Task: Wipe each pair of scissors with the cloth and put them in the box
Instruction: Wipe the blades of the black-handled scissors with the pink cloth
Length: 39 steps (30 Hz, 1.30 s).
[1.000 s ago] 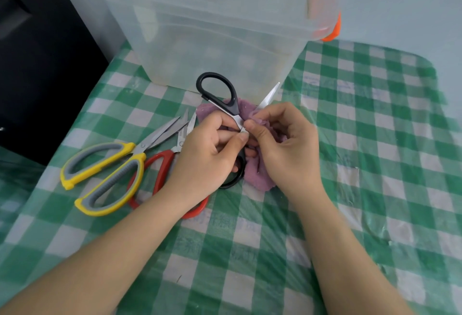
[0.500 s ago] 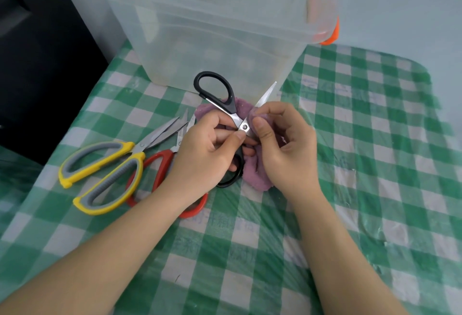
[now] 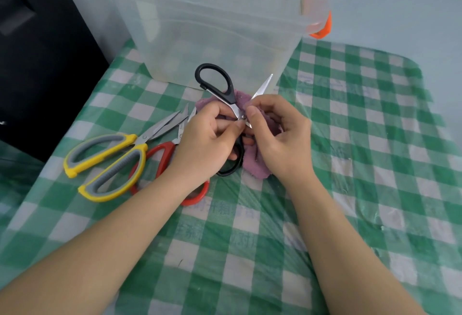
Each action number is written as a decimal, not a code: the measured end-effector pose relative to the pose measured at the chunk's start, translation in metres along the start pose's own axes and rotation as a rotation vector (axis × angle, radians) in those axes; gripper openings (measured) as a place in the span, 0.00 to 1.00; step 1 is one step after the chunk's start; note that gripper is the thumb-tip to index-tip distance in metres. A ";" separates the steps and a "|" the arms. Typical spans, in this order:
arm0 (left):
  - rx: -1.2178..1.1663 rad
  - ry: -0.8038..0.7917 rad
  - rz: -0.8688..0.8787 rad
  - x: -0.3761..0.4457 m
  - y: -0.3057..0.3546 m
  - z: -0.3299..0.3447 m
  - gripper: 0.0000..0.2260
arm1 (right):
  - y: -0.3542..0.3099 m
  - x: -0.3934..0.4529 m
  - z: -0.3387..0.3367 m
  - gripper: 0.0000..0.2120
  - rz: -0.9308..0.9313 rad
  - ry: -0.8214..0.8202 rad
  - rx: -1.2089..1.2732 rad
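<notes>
My left hand [image 3: 207, 144] has its fingers curled, pinching the black scissors [image 3: 225, 94] at the pivot. My right hand [image 3: 280, 137] has its fingers bent narrow, pinching the purple cloth [image 3: 257, 164] round one blade, whose tip points toward 1 o'clock. The black handle loop rises at 11 o'clock. At 9 o'clock the yellow scissors [image 3: 107, 164] and red scissors [image 3: 162, 157] lie on the checked counter [image 3: 375, 164]. At 12 o'clock stands the clear box [image 3: 212, 39]; I cannot tell its contents.

three scissors: black [image 3: 226, 94], yellow [image 3: 107, 162] and red [image 3: 162, 154]. one cloth [image 3: 257, 167], one box [image 3: 220, 32], two hands: left [image 3: 207, 144], right [image 3: 282, 137].
</notes>
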<state>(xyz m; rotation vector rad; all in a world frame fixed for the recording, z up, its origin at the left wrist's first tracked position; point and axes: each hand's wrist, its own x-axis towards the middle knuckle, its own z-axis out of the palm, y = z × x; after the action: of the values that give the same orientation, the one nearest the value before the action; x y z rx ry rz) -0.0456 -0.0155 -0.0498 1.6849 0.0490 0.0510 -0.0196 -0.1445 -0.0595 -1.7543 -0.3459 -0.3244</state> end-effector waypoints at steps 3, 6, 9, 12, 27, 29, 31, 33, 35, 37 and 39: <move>-0.004 0.000 -0.006 0.001 -0.001 0.000 0.04 | 0.001 0.001 0.001 0.04 -0.007 0.015 -0.017; 0.010 0.002 -0.010 0.002 -0.002 0.000 0.03 | 0.001 0.001 0.001 0.04 -0.006 0.041 -0.001; 0.009 0.006 -0.009 0.001 -0.001 0.001 0.03 | 0.000 0.001 -0.001 0.06 0.006 0.061 0.007; 0.002 0.010 -0.003 0.000 -0.001 0.001 0.02 | 0.000 0.000 -0.002 0.06 0.009 0.056 0.002; -0.024 0.006 -0.003 0.002 -0.004 0.001 0.04 | 0.006 0.001 0.002 0.01 0.047 0.032 0.019; -0.033 0.001 -0.006 0.002 -0.003 0.002 0.04 | 0.004 0.002 0.001 0.02 0.037 0.039 0.007; -0.030 0.000 0.000 0.002 -0.003 0.001 0.03 | 0.003 0.002 0.001 0.02 0.025 0.038 0.000; -0.020 0.001 0.002 0.002 -0.003 0.001 0.03 | 0.003 0.003 0.001 0.02 0.019 0.036 -0.004; -0.018 0.003 -0.004 0.002 -0.003 0.001 0.02 | 0.003 0.003 0.001 0.03 0.016 0.035 -0.004; -0.011 0.005 -0.005 0.002 -0.002 0.000 0.03 | 0.003 0.003 0.001 0.02 0.012 0.037 -0.002; -0.009 0.004 -0.009 0.002 -0.002 0.000 0.02 | 0.003 0.003 0.001 0.02 0.019 0.038 0.002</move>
<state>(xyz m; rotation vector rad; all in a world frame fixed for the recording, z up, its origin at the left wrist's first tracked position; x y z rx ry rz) -0.0437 -0.0156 -0.0520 1.6759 0.0595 0.0482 -0.0157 -0.1439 -0.0615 -1.7465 -0.3023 -0.3435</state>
